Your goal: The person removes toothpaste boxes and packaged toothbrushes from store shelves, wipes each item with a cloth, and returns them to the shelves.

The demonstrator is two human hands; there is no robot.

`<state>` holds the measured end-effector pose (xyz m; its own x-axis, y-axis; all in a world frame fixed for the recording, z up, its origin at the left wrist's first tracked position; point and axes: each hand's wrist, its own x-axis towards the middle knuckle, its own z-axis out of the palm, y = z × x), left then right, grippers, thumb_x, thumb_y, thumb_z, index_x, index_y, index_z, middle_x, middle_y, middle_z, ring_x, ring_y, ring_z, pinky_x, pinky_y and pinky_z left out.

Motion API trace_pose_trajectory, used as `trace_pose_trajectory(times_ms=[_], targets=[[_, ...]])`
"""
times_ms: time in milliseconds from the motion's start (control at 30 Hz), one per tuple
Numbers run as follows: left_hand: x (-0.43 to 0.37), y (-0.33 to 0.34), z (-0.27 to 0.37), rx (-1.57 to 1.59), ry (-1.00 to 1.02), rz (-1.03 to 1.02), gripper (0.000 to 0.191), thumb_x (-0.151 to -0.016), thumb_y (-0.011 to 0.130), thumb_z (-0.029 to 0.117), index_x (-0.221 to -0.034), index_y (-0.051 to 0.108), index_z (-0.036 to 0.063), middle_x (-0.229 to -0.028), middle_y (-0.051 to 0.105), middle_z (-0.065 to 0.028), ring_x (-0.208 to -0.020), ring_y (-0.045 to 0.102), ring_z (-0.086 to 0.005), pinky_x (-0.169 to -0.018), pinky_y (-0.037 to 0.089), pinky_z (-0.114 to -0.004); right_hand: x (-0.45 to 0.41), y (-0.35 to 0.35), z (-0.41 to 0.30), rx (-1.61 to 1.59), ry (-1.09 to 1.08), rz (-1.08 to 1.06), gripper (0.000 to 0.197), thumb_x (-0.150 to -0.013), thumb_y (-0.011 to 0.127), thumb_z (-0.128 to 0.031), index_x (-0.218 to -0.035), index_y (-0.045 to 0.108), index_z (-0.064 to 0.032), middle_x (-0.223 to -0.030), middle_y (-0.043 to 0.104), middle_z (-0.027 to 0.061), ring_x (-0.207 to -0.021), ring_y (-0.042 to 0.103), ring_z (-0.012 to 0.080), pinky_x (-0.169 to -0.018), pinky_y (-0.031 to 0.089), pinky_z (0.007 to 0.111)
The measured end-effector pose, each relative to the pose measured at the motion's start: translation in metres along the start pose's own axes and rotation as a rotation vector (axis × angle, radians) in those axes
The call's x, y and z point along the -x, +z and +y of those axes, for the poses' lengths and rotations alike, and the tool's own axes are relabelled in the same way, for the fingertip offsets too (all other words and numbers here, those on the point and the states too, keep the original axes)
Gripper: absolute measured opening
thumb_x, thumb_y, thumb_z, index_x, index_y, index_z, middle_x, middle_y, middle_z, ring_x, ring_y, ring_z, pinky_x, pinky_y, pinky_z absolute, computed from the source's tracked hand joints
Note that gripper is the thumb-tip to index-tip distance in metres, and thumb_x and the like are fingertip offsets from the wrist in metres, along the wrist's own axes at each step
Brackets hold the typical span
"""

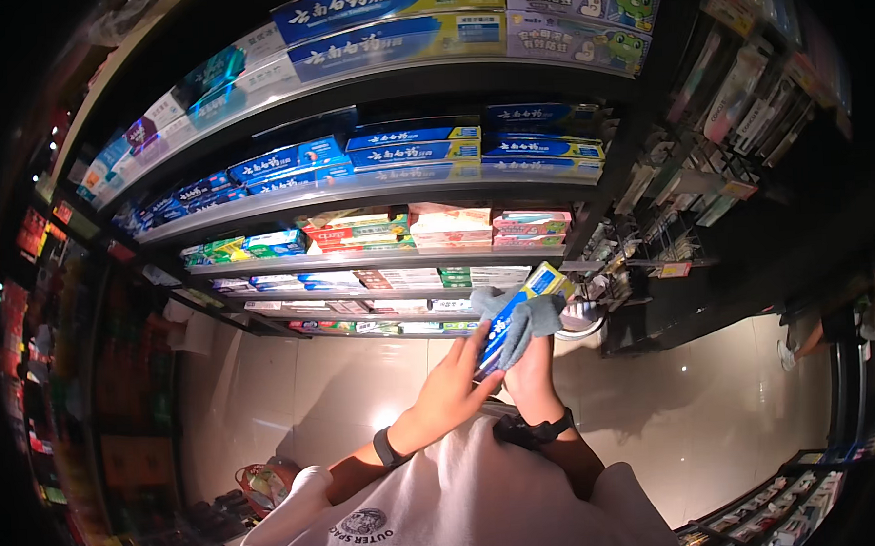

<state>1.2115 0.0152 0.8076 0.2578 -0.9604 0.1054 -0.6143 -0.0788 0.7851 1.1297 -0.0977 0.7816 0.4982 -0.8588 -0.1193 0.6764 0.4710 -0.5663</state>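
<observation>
A blue and yellow toothpaste box [500, 330] is held slantwise in front of my chest. My left hand [451, 378] grips its lower end, thumb on one side and fingers on the other. A grey cloth [525, 328] wraps around the box's middle and upper part; my right hand [531, 375] holds the cloth against the box from the right, its fingers mostly hidden under the fabric. Beyond the hands, shelves carry similar blue toothpaste boxes [412, 153].
Shelf edges [378, 261] cross the view ahead, stacked with toothpaste boxes. Racks of hanging packets [669, 212] stand at the right. A basket with goods [267, 485] is at the lower left. A low display [777, 507] is at the lower right. A person's foot [787, 355] shows at far right.
</observation>
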Motion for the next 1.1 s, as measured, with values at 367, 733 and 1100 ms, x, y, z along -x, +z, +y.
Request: trace_pose_trajectory(times_ms=[367,733,1100], targets=[[0.015,-0.005,0.001,0.333,-0.138,-0.064,0.051,-0.095,0.061,0.021,-0.137,0.04,0.0,-0.101,0.065,-0.0204,-0.09,0.068,-0.0269,-0.08,0.052,-0.037,-0.011,-0.018,-0.008,0.039,-0.031,0.045,0.03,-0.101,0.05,-0.037,-0.112,0.056,-0.0094,-0.108,0.061,0.0047,-0.098,0.059,0.0173,-0.086,0.05,0.032],[0.011,0.006,-0.012,0.279,-0.068,-0.043,0.045,-0.096,0.06,0.022,-0.128,0.042,-0.0044,-0.108,0.063,-0.0278,-0.098,0.065,-0.0371,-0.085,0.049,-0.041,-0.006,-0.019,-0.031,0.05,-0.067,0.031,0.03,-0.1,0.051,-0.029,-0.118,0.055,-0.0052,-0.111,0.059,0.0058,-0.104,0.059,0.0171,-0.091,0.049,0.032],[0.006,0.013,0.004,0.351,-0.089,-0.141,0.045,-0.097,0.058,0.021,-0.131,0.041,-0.0022,-0.103,0.063,-0.0239,-0.092,0.065,-0.0318,-0.082,0.05,-0.039,0.013,-0.06,-0.02,0.022,-0.086,0.054,0.034,-0.098,0.053,-0.032,-0.118,0.055,-0.0041,-0.113,0.061,0.0075,-0.104,0.06,0.0177,-0.09,0.05,0.032]])
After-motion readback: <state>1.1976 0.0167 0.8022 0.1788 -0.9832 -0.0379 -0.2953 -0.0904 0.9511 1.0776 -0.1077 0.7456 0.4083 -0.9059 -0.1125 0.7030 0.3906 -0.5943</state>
